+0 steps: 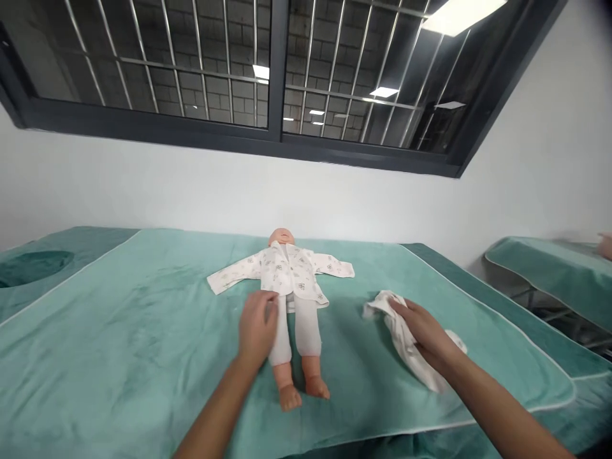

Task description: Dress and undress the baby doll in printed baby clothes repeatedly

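A baby doll (306, 325) lies on its back, head toward the wall, in white leggings and a white patterned jacket (282, 268) with the sleeves spread wide. Beside the doll's leg and the jacket's lower hem is my left hand (258, 325), its fingers bent with a gap between thumb and forefinger; whether it touches the hem is hard to see. Off to the right of the doll, my right hand (423, 328) grips a crumpled white cloth (406, 341), perhaps a garment, slightly blurred. Part of it hangs beneath the palm.
A light green towel sheet (143, 357) covers the bed under the doll. At the left is a face hole (33, 268) in the darker cover. Behind stand a white wall (191, 191) and a barred window (277, 137). Another green-covered bed (549, 268) is at the right, with part of a person's hand (605, 245).
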A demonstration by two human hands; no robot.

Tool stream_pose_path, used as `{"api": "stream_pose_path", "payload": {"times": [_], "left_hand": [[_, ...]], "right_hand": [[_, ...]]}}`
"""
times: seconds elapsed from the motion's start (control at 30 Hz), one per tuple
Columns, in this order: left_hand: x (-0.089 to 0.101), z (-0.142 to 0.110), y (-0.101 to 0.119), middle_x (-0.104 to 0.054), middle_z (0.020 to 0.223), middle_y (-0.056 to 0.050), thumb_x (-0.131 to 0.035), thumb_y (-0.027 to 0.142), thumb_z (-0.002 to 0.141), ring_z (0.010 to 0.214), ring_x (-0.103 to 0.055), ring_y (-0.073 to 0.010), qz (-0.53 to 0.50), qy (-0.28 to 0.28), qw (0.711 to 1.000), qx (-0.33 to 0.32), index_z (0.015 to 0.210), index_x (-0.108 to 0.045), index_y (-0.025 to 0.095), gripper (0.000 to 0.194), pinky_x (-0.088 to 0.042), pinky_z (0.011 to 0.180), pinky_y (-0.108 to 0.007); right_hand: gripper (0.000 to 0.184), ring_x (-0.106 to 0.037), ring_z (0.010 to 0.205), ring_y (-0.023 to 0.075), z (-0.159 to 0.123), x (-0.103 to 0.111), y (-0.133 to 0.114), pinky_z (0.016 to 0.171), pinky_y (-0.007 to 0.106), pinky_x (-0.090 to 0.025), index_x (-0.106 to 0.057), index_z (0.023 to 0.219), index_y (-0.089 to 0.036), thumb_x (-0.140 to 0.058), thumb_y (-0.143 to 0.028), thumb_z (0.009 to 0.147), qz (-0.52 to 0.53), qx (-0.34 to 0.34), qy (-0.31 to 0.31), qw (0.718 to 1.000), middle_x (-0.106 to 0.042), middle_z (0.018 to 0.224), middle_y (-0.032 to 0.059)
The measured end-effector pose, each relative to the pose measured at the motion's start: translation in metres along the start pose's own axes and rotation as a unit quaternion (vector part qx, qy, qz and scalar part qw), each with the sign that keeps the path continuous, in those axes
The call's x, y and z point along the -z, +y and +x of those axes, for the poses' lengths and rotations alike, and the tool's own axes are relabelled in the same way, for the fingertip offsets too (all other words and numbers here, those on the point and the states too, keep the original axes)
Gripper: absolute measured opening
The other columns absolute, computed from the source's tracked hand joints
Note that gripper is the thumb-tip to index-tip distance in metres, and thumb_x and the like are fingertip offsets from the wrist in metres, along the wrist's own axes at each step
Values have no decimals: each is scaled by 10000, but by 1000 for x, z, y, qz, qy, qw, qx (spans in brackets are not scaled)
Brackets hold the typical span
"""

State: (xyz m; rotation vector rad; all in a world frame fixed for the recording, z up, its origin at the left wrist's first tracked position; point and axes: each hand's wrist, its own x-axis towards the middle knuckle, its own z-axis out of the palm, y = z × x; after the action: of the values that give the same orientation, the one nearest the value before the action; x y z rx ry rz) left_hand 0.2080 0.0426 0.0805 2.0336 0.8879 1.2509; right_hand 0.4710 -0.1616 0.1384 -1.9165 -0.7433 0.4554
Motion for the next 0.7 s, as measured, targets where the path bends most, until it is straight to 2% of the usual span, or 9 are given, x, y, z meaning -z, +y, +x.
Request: {"api": "stream_pose_path", "payload": {"times": [0.07, 0.13, 0.2, 0.27, 0.33, 0.43, 0.5, 0.6, 0.7], "left_hand": [[-4, -13, 26, -640, 1064, -71, -490, 335, 883, 1012, -572, -237, -58, -95, 994, -6, 1042, -619, 220, 235, -429, 945, -408], [-7, -23, 51, -629, 1148, -67, -584, 362, 837, 1036, -584, -231, -157, -215, 964, 7, 1224, -547, 241, 407, -458, 927, -376], [-8, -28, 69, -623, 1200, -69, -668, 355, 774, 1063, -587, -241, -230, -282, 931, 28, 1323, -472, 247, 593, -469, 921, -365], [-6, -27, 78, -631, 1208, -69, -677, 319, 755, 1088, -584, -252, -259, -262, 927, 72, 1294, -496, 235, 575, -463, 933, -364], [1, -23, 79, -655, 1161, -64, -627, 265, 765, 1073, -595, -245, -274, -174, 936, 134, 1182, -561, 212, 425, -466, 925, -352], [18, -10, 73, -683, 1065, -49, -570, 214, 752, 986, -631, -218, -295, -43, 933, 201, 1089, -582, 192, 338, -495, 857, -324], [33, 0, 73, -692, 1041, -35, -573, 230, 744, 927, -648, -202, -303, 2, 928, 215, 1093, -587, 197, 351, -511, 794, -300], [55, 16, 86, -710, 968, -21, -588, 290, 755, 821, -666, -185, -323, 8, 921, 219, 1104, -606, 200, 361, -513, 680, -262], [76, 30, 109, -707, 825, -25, -610, 314, 752, 696, -663, -181, -345, -74, 909, 223, 1100, -624, 170, 377, -487, 569, -238]], "right_hand": [[336, -671, 724, 243, 4, -28, -42, 606, 332, -521, -647, 948, -204, -589, -499, 797, 140, -27, -78, 987, -719, 827, 68], [247, -671, 758, 213, 7, -53, -81, 643, 303, -539, -648, 944, -197, -604, -403, 815, 274, -32, -145, 950, -717, 874, 55], [182, -669, 832, 192, 9, -73, -111, 701, 286, -554, -641, 967, -207, -583, -323, 839, 380, -12, -175, 908, -710, 943, 38], [162, -658, 914, 182, 10, -87, -129, 757, 278, -560, -631, 984, -212, -569, -277, 849, 437, 15, -170, 883, -696, 1017, 34], [154, -648, 958, 193, 10, -96, -134, 763, 287, -567, -617, 976, -208, -572, -278, 847, 444, 50, -143, 883, -681, 1059, 49], [197, -641, 963, 226, 6, -103, -121, 724, 314, -571, -582, 982, -210, -593, -347, 841, 374, 84, -89, 919, -661, 1074, 75], [282, -634, 951, 230, -2, -104, -109, 724, 324, -563, -541, 1017, -215, -613, -413, 829, 285, 87, -47, 953, -647, 1070, 78], [375, -625, 877, 215, -20, -101, -102, 732, 348, -544, -501, 1035, -216, -621, -493, 813, 108, 154, -36, 982, -638, 1004, 69], [347, -599, 926, 229, -44, -92, -116, 787, 390, -510, -525, 1068, -228, -642, -444, 823, -62, 349, -34, 935, -627, 1040, 77]]}}
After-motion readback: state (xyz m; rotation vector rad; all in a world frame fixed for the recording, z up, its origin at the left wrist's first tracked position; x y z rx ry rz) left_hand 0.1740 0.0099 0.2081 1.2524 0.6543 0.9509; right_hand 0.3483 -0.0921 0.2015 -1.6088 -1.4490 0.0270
